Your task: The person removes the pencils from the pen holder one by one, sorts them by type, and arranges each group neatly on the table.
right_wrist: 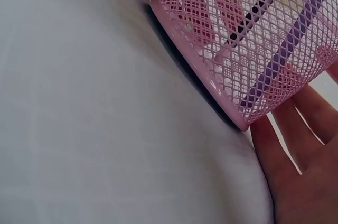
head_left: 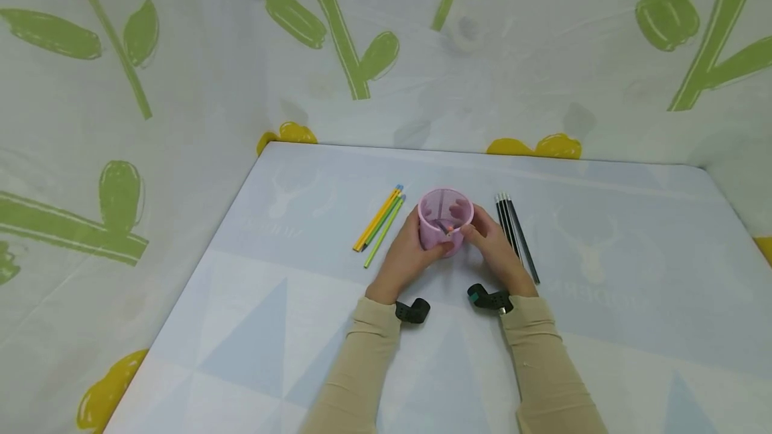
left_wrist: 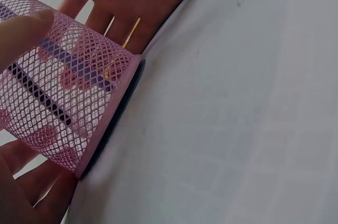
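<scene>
A pink mesh pen holder (head_left: pixel 429 234) stands on the table between both hands. My left hand (head_left: pixel 403 258) grips its left side, with the thumb across the front. On the opposite side my right hand (head_left: pixel 493 246) holds it, fingers round the wall and thumb near the rim. Through the mesh in the left wrist view, a dark stick (left_wrist: pixel 39 93) and a purple strip (left_wrist: pixel 79 65) run lengthwise. The same dark stick (right_wrist: pixel 259 10) shows in the right wrist view. Whether the purple strip is a pencil or part of the holder, I cannot tell.
Yellow pencils (head_left: pixel 376 220) and green pencils (head_left: pixel 383 232) lie to the left of the holder. Several black pencils (head_left: pixel 522 240) with pale ends lie beside my right hand. A patterned cloth wall (head_left: pixel 410 112) rises behind the table's far edge.
</scene>
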A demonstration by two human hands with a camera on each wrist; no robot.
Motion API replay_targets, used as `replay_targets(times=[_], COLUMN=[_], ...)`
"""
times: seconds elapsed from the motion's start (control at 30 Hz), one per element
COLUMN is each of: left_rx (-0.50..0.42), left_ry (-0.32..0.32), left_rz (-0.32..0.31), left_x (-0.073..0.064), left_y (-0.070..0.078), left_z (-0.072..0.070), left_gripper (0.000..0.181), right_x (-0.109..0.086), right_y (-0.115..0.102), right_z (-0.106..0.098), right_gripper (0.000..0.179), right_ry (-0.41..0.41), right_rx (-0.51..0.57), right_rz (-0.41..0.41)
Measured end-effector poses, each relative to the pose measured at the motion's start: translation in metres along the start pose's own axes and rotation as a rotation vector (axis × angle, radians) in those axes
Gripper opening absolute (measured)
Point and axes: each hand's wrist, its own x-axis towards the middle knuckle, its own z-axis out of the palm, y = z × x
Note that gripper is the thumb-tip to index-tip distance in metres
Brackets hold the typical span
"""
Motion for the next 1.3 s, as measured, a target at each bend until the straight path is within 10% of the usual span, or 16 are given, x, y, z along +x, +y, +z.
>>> replay_targets(times=[1.3], left_rx=[0.020], left_ry=[0.029], left_rz=[-0.037], left_x=[0.000], left_y=[0.001], left_z=[0.000], left_gripper=[0.089], right_x=[-0.010], right_y=[-0.026], right_z=[0.006], right_gripper=[0.049], right_ry=[-0.018], right_rx=[-0.043], right_rz=[-0.014])
